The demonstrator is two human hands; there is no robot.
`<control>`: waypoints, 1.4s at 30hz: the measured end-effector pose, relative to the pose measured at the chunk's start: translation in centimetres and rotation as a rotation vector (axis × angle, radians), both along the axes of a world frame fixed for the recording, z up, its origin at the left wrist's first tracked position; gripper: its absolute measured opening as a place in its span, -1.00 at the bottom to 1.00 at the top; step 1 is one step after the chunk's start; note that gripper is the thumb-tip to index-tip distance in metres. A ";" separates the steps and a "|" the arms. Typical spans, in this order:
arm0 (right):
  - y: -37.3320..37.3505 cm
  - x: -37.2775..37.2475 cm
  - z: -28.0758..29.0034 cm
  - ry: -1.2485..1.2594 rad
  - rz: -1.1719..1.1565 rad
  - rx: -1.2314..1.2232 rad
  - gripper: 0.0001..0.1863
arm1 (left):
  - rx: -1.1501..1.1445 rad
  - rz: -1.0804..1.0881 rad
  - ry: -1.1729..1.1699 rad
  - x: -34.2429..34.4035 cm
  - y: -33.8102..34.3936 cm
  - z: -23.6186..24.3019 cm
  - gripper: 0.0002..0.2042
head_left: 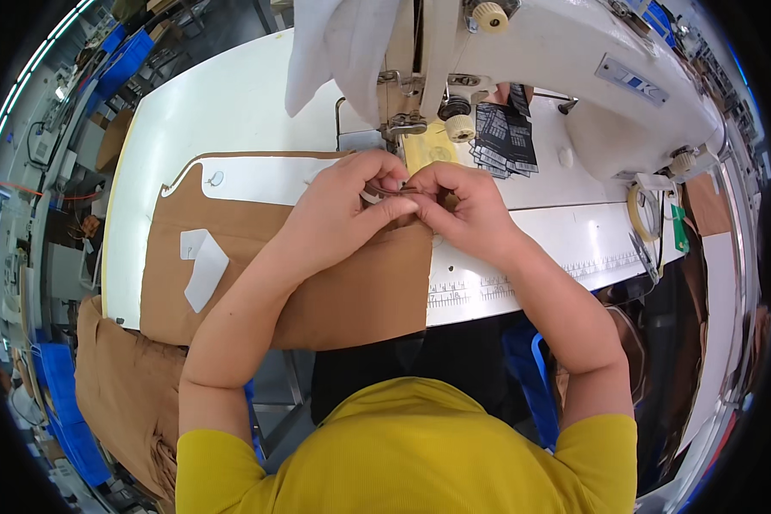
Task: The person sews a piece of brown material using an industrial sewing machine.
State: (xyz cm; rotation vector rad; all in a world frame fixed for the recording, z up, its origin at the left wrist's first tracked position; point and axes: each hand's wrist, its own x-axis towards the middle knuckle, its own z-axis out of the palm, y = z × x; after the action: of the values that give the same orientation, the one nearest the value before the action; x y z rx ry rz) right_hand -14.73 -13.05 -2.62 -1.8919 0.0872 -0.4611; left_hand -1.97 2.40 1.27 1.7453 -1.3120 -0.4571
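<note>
A brown fabric piece (360,300) lies on the white sewing table and hangs over its front edge. My left hand (338,206) and my right hand (467,210) meet at its upper right corner, just in front of the needle area of a white sewing machine (565,86). Both pinch the folded fabric edge between thumb and fingers, their fingertips nearly touching. The exact fold is partly hidden by my fingers. A long white template (248,180) rests along the fabric's far edge, its right end behind my left hand. A smaller angled white piece (206,272) lies on the fabric farther left.
Black printed labels (505,137) are stacked beneath the machine arm. Scissors (645,257) and a tape roll (642,212) sit at the table's right end, past a printed ruler (522,283). White cloth (338,51) hangs by the machine head. More brown fabric (128,394) is heaped at lower left.
</note>
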 end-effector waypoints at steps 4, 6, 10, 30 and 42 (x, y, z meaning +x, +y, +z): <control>-0.1 -0.1 0.0 -0.028 -0.024 -0.113 -0.90 | 0.005 0.014 -0.010 0.0 -0.5 -0.5 -0.78; 0.0 -0.1 0.1 -0.054 -0.022 -0.144 -0.90 | -0.007 0.021 0.111 0.3 -0.3 -0.7 -0.80; 0.1 -0.1 0.3 -0.059 0.007 -0.119 -0.91 | -0.034 0.009 0.236 0.7 -0.3 -1.1 -0.83; 0.2 0.0 0.2 0.005 -0.016 0.078 -0.73 | -0.306 0.082 -0.435 0.3 -0.8 -1.1 -0.97; 1.0 0.2 -0.2 -0.019 0.116 -0.012 -0.73 | -0.180 -0.054 -0.221 2.1 -0.4 1.1 -0.96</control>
State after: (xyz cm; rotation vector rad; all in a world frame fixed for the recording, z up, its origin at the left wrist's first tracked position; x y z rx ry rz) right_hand -14.54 -12.01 -2.85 -1.8927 -0.0383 -0.4010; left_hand 0.09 2.00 2.40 1.6470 -1.5099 -0.1721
